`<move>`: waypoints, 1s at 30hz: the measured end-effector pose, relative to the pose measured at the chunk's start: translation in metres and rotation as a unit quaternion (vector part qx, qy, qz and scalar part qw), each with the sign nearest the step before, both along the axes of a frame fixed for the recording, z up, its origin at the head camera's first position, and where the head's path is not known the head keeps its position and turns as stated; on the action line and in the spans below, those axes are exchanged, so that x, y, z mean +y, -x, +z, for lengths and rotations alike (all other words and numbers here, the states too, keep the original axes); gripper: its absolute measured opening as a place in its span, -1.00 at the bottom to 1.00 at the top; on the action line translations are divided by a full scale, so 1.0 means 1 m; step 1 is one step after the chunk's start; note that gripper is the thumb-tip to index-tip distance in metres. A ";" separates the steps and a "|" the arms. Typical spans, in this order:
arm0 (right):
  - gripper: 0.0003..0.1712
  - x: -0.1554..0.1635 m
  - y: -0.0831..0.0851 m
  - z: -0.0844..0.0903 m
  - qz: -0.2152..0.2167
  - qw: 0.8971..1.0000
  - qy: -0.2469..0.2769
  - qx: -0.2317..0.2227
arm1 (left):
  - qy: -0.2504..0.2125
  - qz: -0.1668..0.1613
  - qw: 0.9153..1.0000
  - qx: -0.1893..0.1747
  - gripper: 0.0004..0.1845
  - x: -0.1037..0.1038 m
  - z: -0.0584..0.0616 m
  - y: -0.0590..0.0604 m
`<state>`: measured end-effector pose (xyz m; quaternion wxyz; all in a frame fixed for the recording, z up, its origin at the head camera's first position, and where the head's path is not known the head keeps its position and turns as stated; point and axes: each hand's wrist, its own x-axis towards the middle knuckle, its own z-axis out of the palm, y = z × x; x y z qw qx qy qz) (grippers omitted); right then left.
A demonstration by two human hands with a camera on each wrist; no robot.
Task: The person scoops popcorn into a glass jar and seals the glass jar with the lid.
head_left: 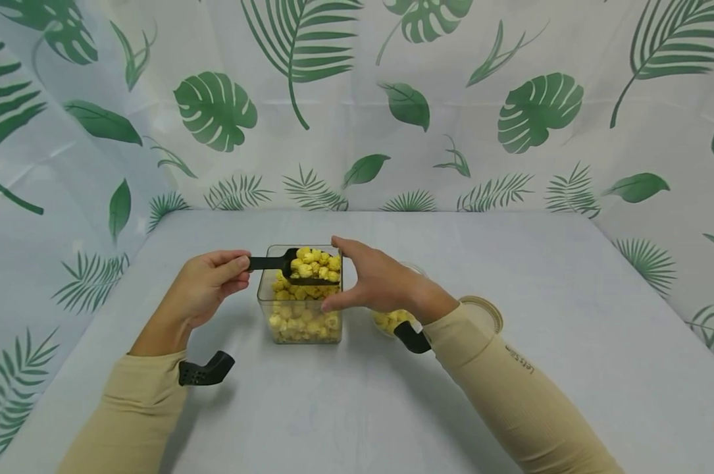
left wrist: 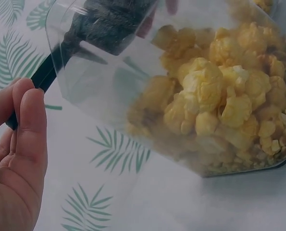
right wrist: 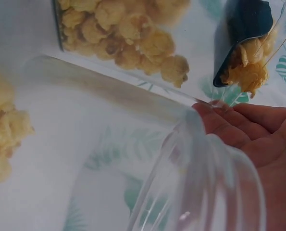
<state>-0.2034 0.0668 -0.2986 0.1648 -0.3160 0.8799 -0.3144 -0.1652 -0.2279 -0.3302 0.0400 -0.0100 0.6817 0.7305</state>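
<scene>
A clear square container (head_left: 300, 315) of yellow popcorn (head_left: 302, 319) stands on the table in the head view. My left hand (head_left: 205, 284) pinches the handle of a black scoop (head_left: 291, 265) heaped with popcorn, held over the container's mouth. My right hand (head_left: 380, 280) grips the container's right side, thumb low on the front wall and fingers over the top rim. In the left wrist view the container wall (left wrist: 191, 96) and the scoop (left wrist: 109, 24) fill the frame. The right wrist view shows the scoop (right wrist: 246, 29) above my palm.
Behind my right wrist sits a clear bowl (head_left: 395, 319) holding some popcorn, with a round lid (head_left: 487, 313) just to its right. The grey table (head_left: 510, 276) is backed and flanked by a leaf-print curtain (head_left: 392, 99).
</scene>
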 end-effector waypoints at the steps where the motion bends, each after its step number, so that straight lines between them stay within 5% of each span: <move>1: 0.27 0.000 0.000 0.000 0.000 1.000 0.000 0.000 | -0.001 0.002 1.000 -0.001 -0.67 -0.001 0.000 0.000; 12: 0.28 0.000 0.000 -0.002 0.002 1.000 0.002 0.007 | -0.025 0.019 1.000 -0.005 -0.93 -0.009 0.003 -0.005; 30: 0.27 0.001 0.001 -0.001 0.004 1.000 0.003 0.007 | -0.012 0.012 1.000 0.003 -0.90 -0.006 0.003 -0.003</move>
